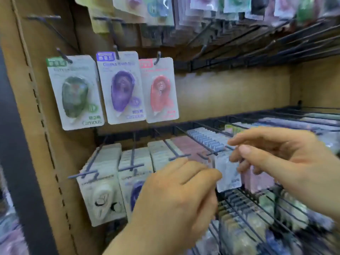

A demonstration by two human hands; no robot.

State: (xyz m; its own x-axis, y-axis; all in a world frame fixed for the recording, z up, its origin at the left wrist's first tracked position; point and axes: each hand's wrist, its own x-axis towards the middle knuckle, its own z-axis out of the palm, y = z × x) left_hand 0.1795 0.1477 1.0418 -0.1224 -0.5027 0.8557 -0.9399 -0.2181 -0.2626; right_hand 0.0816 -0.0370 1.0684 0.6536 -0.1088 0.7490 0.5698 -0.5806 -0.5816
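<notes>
A pale carded pack [228, 172] hangs at the tip of a black peg hook [211, 153] in the lower row of a shop display. My right hand [287, 162] pinches its top edge between thumb and fingers. My left hand [176, 199] is just left of the pack with curled fingers at its lower left edge; whether they grip it is hidden. The picture is blurred by motion.
Green [74, 92], purple [122, 87] and red [160, 91] correction tape packs hang on upper pegs. White [103, 192] and blue [135, 183] packs fill lower pegs on the left. More hooks with packs crowd the right and below. A brown board panel [27, 107] bounds the left side.
</notes>
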